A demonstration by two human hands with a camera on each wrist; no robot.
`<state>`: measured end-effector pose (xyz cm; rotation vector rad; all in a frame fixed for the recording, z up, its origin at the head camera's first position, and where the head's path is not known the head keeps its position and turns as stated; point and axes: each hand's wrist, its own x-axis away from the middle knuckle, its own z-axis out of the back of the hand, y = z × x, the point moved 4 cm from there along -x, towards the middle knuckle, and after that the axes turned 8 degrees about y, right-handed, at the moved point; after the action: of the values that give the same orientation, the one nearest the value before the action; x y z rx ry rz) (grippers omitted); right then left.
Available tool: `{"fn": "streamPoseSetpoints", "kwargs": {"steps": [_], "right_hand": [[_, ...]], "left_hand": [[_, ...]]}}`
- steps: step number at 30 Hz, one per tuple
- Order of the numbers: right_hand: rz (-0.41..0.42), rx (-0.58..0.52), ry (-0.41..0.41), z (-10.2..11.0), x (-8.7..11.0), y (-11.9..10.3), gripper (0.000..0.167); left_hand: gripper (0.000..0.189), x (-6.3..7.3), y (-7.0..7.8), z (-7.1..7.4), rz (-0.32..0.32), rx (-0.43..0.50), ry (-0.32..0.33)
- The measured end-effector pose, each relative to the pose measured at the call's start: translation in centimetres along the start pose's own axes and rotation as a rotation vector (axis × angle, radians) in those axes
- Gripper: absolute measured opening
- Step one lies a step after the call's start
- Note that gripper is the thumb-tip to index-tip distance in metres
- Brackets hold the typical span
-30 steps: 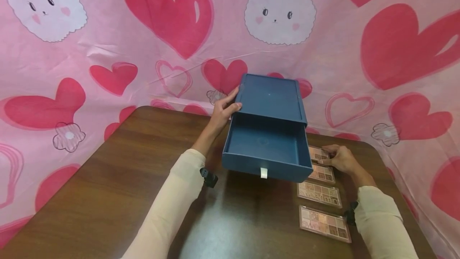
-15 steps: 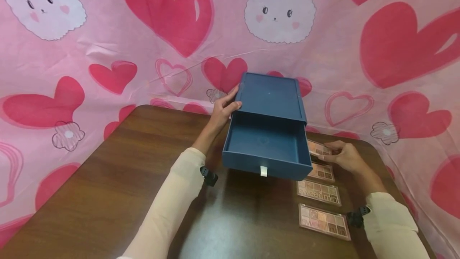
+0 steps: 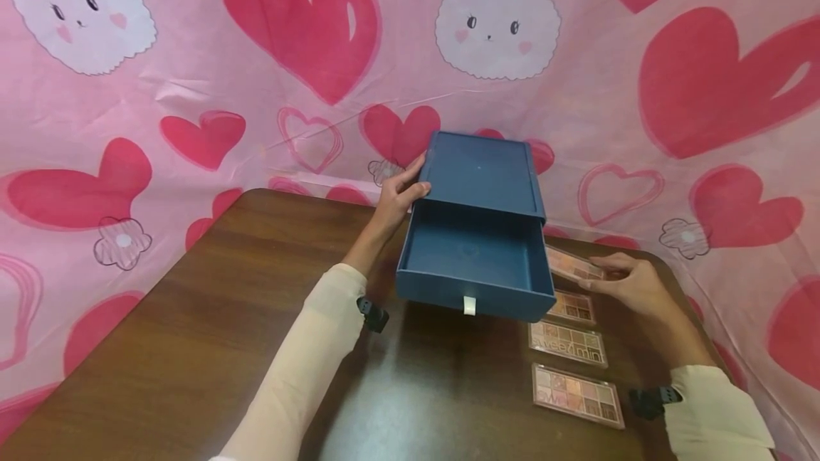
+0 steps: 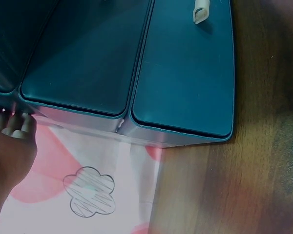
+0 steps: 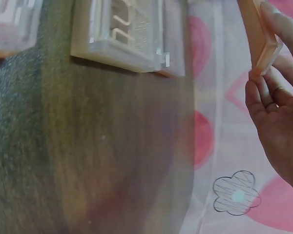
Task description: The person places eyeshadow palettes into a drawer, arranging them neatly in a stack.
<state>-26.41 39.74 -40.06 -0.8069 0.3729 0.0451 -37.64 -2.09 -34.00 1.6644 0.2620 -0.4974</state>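
Note:
A blue drawer unit [image 3: 483, 173] stands at the back of the table, its top drawer [image 3: 448, 292] pulled out; nothing shows inside it. My left hand [image 3: 393, 199] rests against the unit's left side, thumb near the front upper edge. In the left wrist view, its bent fingertips touch the side wall [image 4: 83, 117]. My right hand [image 3: 631, 284] pinches an eyeshadow palette [image 3: 570, 266] by its right end, beside the unit. The palette's left end is hidden behind the drawer. The right wrist view shows the held palette [image 5: 267, 51] raised and tilted between thumb and fingers.
Three more palettes lie in a column on the wooden table [image 3: 211, 333]: one at the back [image 3: 573, 306], one in the middle [image 3: 568, 343] and one nearest [image 3: 578, 395]. Behind the table hangs a pink heart-patterned cloth [image 3: 410, 55]. The drawer front has a white pull tab [image 3: 470, 305].
My right hand has lifted the farthest palette off the table and shifted it slightly right. The left hand and the drawer unit stay put.

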Motion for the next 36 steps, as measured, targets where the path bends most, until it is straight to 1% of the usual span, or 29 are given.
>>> {"fn": "streamPoseSetpoints", "kwargs": {"steps": [5,10,12,15,17,21,24,29,32,35,36], "right_hand": [[0.007,-0.001,0.019,1.0,0.5,-0.9,0.055],[0.076,-0.055,0.040,1.7,1.1,-2.3,0.051],[0.098,-0.048,0.045,2.1,1.2,-2.8,0.050],[0.097,-0.011,0.038,2.7,1.6,-3.5,0.051],[0.076,0.000,0.027,3.0,1.9,-3.9,0.051],[0.057,-0.034,0.018,3.7,2.5,-4.9,0.051],[0.109,-0.034,0.032,4.3,2.6,-5.9,0.049],[0.138,-0.030,0.041,5.2,3.0,-7.0,0.049],[0.157,-0.071,0.063,5.9,3.3,-7.7,0.050],[0.220,-0.146,0.083,6.4,3.5,-8.6,0.051],[0.249,-0.186,0.080,6.6,3.5,-8.9,0.052]], "left_hand": [[0.065,0.0,0.1,0.0,-0.016,-0.012,0.012],[0.063,0.1,0.0,0.2,-0.020,-0.053,0.029],[0.063,0.1,0.1,0.2,-0.015,-0.056,0.032],[0.064,0.0,0.1,0.2,-0.014,-0.060,0.031],[0.065,0.0,0.1,0.1,-0.012,-0.047,0.027],[0.065,0.0,0.1,-0.1,-0.009,-0.015,0.018],[0.064,0.1,0.0,-0.1,-0.013,-0.007,0.016],[0.061,0.1,0.0,0.1,-0.012,-0.012,0.024],[0.062,0.1,-0.1,0.1,-0.006,-0.001,0.014],[0.063,0.1,-0.1,0.0,-0.004,-0.002,0.012],[0.064,0.0,0.0,0.0,-0.006,-0.007,0.013]]}}
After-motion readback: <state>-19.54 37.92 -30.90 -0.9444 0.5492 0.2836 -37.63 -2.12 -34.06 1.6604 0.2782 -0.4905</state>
